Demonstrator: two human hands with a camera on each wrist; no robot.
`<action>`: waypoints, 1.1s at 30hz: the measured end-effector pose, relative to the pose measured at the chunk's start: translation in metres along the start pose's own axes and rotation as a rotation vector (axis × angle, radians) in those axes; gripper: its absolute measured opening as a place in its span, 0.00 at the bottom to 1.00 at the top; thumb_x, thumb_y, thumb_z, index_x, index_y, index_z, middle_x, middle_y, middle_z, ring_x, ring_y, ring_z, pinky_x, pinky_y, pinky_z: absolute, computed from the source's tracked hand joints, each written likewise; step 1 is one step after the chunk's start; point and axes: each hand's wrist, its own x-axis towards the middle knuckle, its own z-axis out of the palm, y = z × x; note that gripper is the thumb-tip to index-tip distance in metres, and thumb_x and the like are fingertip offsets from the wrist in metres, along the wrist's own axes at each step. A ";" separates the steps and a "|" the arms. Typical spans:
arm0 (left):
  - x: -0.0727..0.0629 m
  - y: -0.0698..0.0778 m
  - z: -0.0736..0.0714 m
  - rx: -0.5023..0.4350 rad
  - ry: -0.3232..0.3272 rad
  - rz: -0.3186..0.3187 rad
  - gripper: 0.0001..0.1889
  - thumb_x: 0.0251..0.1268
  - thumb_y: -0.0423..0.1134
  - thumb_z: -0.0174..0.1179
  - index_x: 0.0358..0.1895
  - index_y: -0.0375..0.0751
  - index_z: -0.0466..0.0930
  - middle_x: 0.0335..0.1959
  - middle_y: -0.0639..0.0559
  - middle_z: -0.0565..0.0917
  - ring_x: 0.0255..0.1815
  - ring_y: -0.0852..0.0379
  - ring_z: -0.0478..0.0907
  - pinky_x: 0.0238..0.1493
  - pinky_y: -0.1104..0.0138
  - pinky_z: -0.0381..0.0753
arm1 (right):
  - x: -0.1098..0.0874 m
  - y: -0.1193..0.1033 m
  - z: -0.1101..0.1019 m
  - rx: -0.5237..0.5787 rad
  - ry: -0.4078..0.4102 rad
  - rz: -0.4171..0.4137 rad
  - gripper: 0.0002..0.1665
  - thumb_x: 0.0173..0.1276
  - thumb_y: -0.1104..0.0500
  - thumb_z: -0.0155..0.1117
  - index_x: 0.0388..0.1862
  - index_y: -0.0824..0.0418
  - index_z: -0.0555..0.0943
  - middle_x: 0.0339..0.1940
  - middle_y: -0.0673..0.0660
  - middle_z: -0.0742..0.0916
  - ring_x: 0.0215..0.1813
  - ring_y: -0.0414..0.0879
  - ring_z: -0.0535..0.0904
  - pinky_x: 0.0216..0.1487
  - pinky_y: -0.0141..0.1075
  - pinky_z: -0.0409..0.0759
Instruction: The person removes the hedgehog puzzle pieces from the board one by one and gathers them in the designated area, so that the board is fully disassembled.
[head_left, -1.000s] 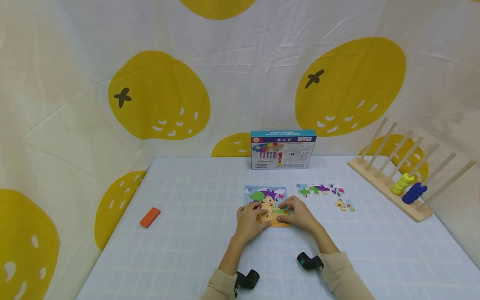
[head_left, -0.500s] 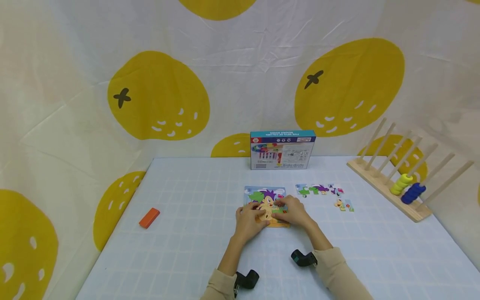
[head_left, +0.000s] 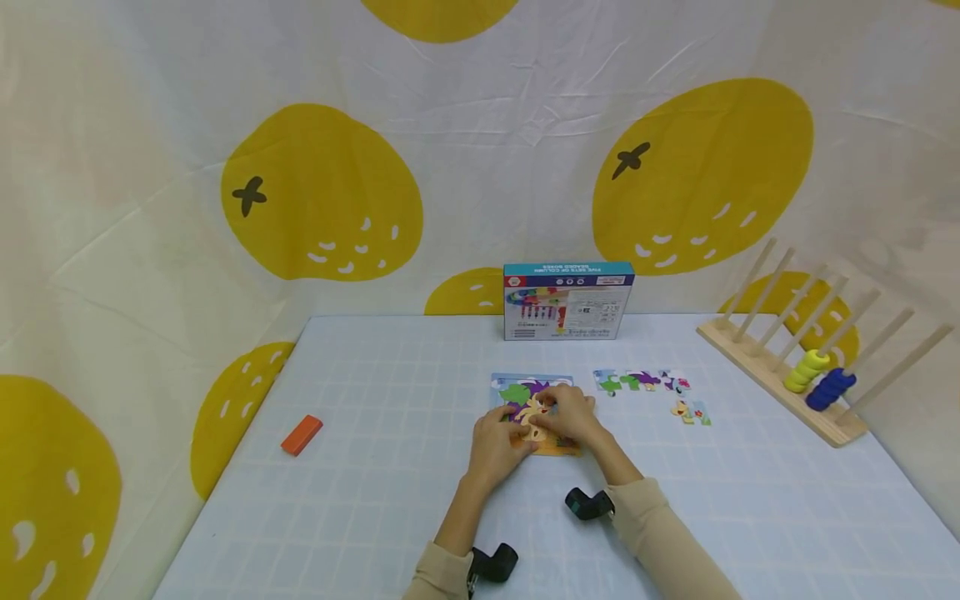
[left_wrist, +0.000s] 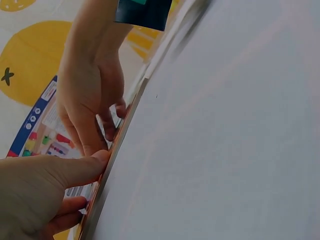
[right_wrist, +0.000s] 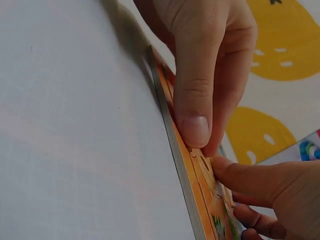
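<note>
A cartoon jigsaw puzzle (head_left: 514, 392) in a shallow tray lies on the table in the head view, both hands over it. My left hand (head_left: 495, 446) rests on its lower left, fingertips and thumb spread apart on the picture. My right hand (head_left: 576, 417) reaches across from the right, with thumb and index finger touching the middle of the picture and covering much of it. Seen from the right wrist, the thumbs nearly meet above the puzzle's front edge (right_wrist: 177, 160). Whether a single piece sits between the right fingertips is hidden.
Several loose puzzle pieces (head_left: 643, 380) lie right of the puzzle, with more (head_left: 690, 412) below them. A printed box (head_left: 567, 302) stands behind. Far right is a wooden peg rack (head_left: 780, 375) with yellow and blue beads. An orange block (head_left: 302, 435) lies left.
My right hand has moved left and slightly away from me, from the puzzle's right side to its middle. The left hand has stayed in place.
</note>
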 end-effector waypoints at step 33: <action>-0.003 0.007 -0.001 0.035 -0.055 -0.006 0.06 0.56 0.43 0.67 0.36 0.53 0.89 0.60 0.43 0.74 0.62 0.42 0.66 0.63 0.45 0.60 | 0.013 0.007 -0.008 0.130 -0.067 0.025 0.23 0.42 0.54 0.81 0.34 0.60 0.79 0.28 0.51 0.80 0.33 0.45 0.72 0.44 0.49 0.61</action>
